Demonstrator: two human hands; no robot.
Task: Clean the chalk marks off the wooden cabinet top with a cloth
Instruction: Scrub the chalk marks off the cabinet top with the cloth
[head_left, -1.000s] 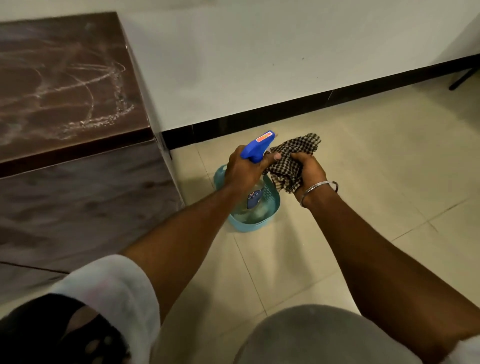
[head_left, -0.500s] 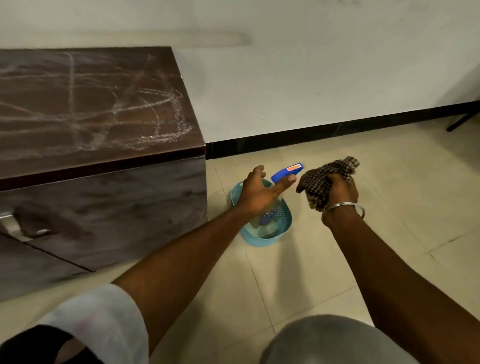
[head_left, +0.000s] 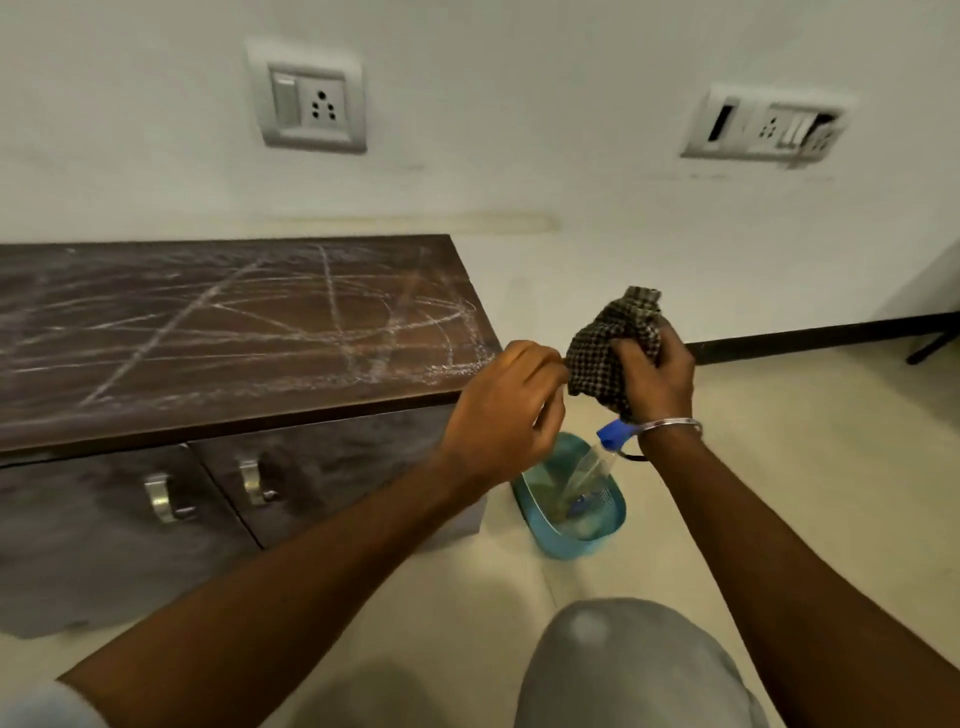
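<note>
The dark wooden cabinet top (head_left: 218, 338) fills the left half, crossed by white chalk marks (head_left: 363, 332) that are thickest near its right end. My right hand (head_left: 652, 374) is closed on a bunched checked cloth (head_left: 602, 343), held just off the cabinet's right corner. My left hand (head_left: 504, 410) pinches the cloth's left edge with its fingertips. Below the hands, a spray bottle (head_left: 597, 462) with a blue head leans in a teal basket (head_left: 566, 540) on the floor.
Two cabinet doors with metal handles (head_left: 249, 483) face me under the top. Wall sockets (head_left: 311, 101) sit above on the white wall. My knee (head_left: 623, 670) is at the bottom. Tiled floor (head_left: 805, 467) stretches to the right, with a dark stand leg (head_left: 930, 348) at the far right.
My left hand let go of the spray bottle, which now rests in the basket, and moved up to the cloth. Both hands rose toward the cabinet corner and the view tilted up.
</note>
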